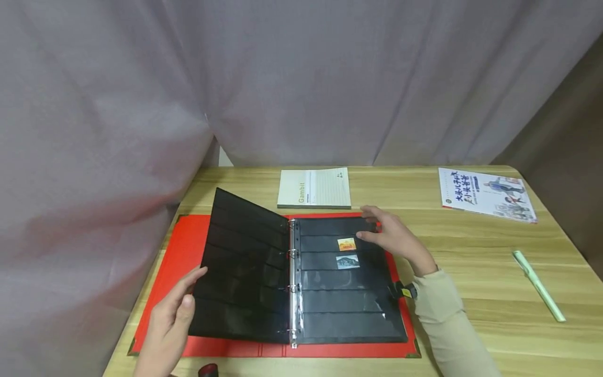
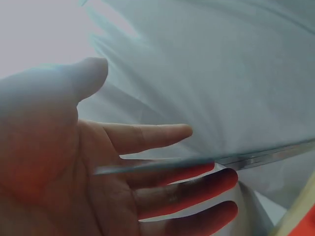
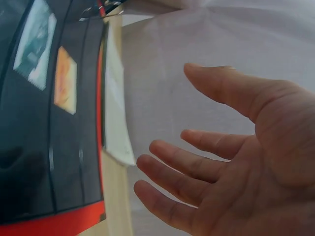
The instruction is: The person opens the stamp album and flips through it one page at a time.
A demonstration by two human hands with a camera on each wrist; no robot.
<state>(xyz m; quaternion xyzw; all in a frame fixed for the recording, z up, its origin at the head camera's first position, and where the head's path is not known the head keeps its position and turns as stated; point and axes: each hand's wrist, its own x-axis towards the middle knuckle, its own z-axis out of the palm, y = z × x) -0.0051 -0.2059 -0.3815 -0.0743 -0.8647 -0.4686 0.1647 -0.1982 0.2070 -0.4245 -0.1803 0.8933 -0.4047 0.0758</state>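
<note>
A red ring binder stamp album (image 1: 176,256) lies spread on the table. One black stamp page (image 1: 245,267) is lifted at an angle on its left side, hinged at the metal rings (image 1: 293,288). My left hand (image 1: 162,324) is at that page's outer edge; in the left wrist view, the thin page edge (image 2: 275,153) crosses the extended fingers. On the right page (image 1: 348,327), an orange stamp (image 1: 347,244) sits in a strip pocket above a blue-green stamp (image 1: 347,262). My right hand (image 1: 395,238) hovers by this page's upper right, fingers spread and holding nothing.
Behind the album lies a Gambit notebook (image 1: 313,188). A comic book (image 1: 487,195) is at the back right, with a light green pen (image 1: 539,285) nearer the right edge. A small dark red object (image 1: 208,370) shows at the front. Grey curtain (image 1: 330,78) hangs behind.
</note>
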